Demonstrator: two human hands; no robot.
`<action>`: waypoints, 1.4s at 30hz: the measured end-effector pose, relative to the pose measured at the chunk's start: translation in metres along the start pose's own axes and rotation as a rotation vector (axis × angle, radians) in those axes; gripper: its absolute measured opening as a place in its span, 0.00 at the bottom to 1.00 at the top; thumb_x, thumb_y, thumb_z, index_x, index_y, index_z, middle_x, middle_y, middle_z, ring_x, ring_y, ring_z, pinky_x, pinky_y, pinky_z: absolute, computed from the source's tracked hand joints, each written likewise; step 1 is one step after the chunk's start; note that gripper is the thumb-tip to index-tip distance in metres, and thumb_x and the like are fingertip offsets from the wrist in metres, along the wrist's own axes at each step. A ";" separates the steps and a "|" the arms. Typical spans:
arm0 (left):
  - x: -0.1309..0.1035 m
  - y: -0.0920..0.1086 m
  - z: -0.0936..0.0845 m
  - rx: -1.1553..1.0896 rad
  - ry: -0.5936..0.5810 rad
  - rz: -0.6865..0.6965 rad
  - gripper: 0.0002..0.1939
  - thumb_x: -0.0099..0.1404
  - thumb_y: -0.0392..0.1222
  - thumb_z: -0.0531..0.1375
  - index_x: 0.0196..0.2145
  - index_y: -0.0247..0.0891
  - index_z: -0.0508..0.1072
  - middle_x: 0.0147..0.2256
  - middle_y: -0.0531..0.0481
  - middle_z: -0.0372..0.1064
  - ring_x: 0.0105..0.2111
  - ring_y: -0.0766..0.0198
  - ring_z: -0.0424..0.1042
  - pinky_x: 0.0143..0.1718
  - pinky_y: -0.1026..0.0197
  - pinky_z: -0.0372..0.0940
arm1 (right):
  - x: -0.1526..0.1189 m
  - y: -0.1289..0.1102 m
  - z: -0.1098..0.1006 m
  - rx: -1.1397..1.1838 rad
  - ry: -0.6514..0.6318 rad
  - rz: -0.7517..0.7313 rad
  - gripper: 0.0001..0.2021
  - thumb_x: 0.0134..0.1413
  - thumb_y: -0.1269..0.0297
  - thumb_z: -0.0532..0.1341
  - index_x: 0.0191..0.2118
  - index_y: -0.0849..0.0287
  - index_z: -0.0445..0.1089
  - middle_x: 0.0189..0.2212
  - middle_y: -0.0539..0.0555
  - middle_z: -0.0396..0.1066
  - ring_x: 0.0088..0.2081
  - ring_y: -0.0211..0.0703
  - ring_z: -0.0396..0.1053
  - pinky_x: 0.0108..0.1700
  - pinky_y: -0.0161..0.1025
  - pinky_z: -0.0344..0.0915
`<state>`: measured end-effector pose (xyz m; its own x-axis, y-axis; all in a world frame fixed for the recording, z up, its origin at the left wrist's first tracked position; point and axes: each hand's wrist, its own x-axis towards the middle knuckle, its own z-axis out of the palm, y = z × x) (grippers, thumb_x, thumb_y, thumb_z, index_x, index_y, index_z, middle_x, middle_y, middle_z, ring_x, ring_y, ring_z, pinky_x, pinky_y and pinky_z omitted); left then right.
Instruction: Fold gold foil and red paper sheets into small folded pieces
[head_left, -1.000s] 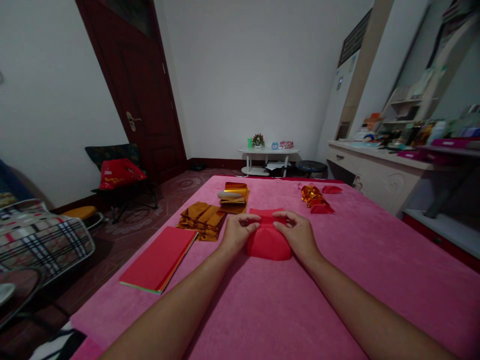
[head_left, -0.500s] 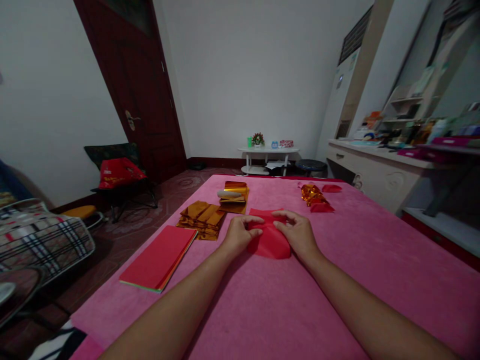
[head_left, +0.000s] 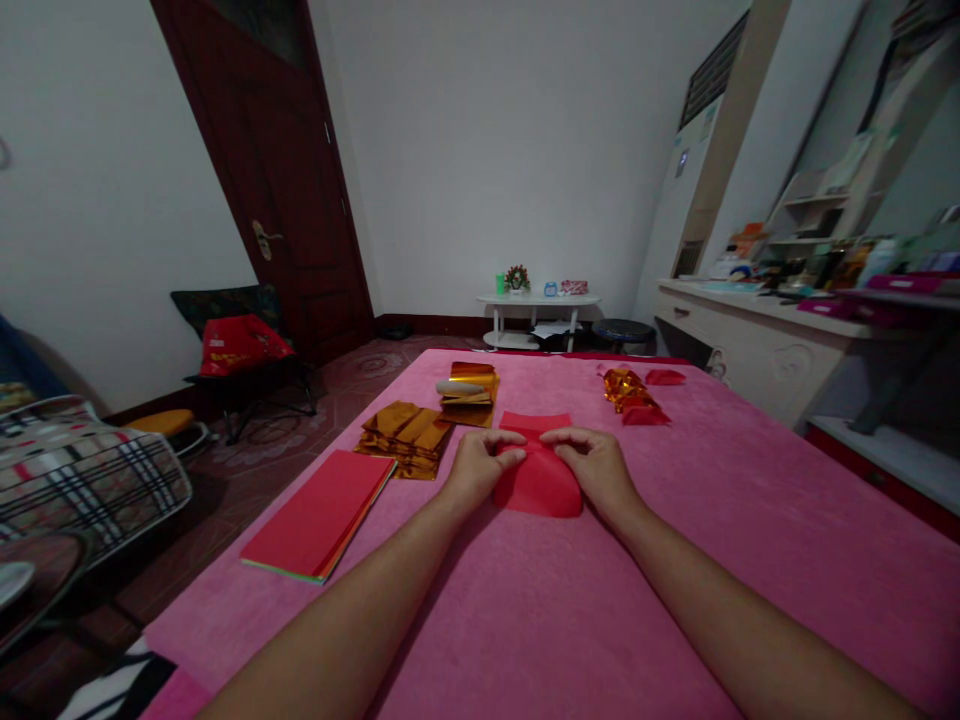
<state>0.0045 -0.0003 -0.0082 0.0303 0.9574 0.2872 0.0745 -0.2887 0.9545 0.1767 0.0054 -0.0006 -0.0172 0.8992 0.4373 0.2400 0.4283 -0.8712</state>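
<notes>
A sheet of thin red paper (head_left: pixel 538 488) is pinched across its middle between my two hands, just above the pink cloth. My left hand (head_left: pixel 480 468) grips its left side with thumb and fingertips. On the right side, my right hand (head_left: pixel 592 462) pinches it the same way. The paper flares out toward me and also shows beyond my fingers. To the left lie a stack of red paper (head_left: pixel 319 515) with coloured edges below, a pile of gold foil paper (head_left: pixel 405 438), and more folded gold foil (head_left: pixel 469 395) with a grey oval item on it.
The pink cloth (head_left: pixel 480 620) covers the table. At its far right are crumpled gold foil (head_left: pixel 622 388) and red paper pieces (head_left: pixel 646 413). Beyond stand a low white table (head_left: pixel 536 299) and a round stool (head_left: pixel 622 330). A cluttered dresser (head_left: pixel 765 325) stands right, a chair with a red bag (head_left: pixel 244 345) left.
My right fingers have shifted slightly left and down along the paper, drawing its middle narrower. More of the paper's far part shows beyond my fingers. The view has moved very slightly.
</notes>
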 end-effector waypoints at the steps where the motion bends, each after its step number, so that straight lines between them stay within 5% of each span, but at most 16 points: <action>1: 0.000 0.000 -0.001 -0.002 -0.021 0.001 0.12 0.47 0.35 0.65 0.33 0.33 0.79 0.31 0.43 0.75 0.29 0.64 0.70 0.33 0.62 0.63 | 0.001 0.001 0.000 -0.019 -0.013 -0.001 0.11 0.41 0.71 0.56 0.29 0.59 0.76 0.30 0.54 0.76 0.34 0.44 0.73 0.42 0.43 0.67; 9: 0.008 -0.008 -0.010 0.043 -0.043 -0.010 0.16 0.43 0.36 0.67 0.34 0.33 0.79 0.24 0.48 0.70 0.22 0.69 0.63 0.24 0.66 0.58 | 0.000 -0.007 -0.004 -0.159 -0.097 -0.093 0.13 0.43 0.71 0.56 0.32 0.59 0.77 0.30 0.54 0.74 0.32 0.42 0.70 0.37 0.39 0.66; 24: 0.001 0.007 -0.016 -0.260 -0.082 -0.196 0.23 0.38 0.40 0.71 0.35 0.31 0.77 0.28 0.47 0.73 0.23 0.68 0.68 0.27 0.65 0.62 | 0.000 -0.007 -0.004 -0.078 -0.144 -0.051 0.16 0.40 0.70 0.62 0.40 0.58 0.75 0.37 0.55 0.75 0.39 0.46 0.71 0.44 0.45 0.65; 34: 0.005 -0.003 -0.010 -0.079 0.026 0.008 0.12 0.45 0.42 0.68 0.27 0.31 0.78 0.23 0.48 0.72 0.23 0.67 0.66 0.26 0.65 0.60 | -0.001 -0.005 -0.004 -0.104 -0.098 -0.092 0.09 0.46 0.64 0.60 0.34 0.58 0.76 0.32 0.54 0.76 0.34 0.45 0.71 0.39 0.42 0.66; 42: -0.003 0.009 -0.010 -0.159 0.005 -0.044 0.21 0.45 0.46 0.69 0.37 0.32 0.77 0.34 0.42 0.74 0.30 0.62 0.71 0.32 0.62 0.65 | -0.001 -0.005 -0.008 0.013 -0.081 -0.064 0.09 0.45 0.63 0.61 0.32 0.59 0.77 0.30 0.54 0.76 0.33 0.44 0.70 0.35 0.39 0.65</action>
<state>-0.0047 -0.0056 0.0003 0.0257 0.9692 0.2450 -0.0831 -0.2422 0.9667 0.1834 0.0018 0.0053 -0.1103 0.8738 0.4736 0.2236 0.4861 -0.8448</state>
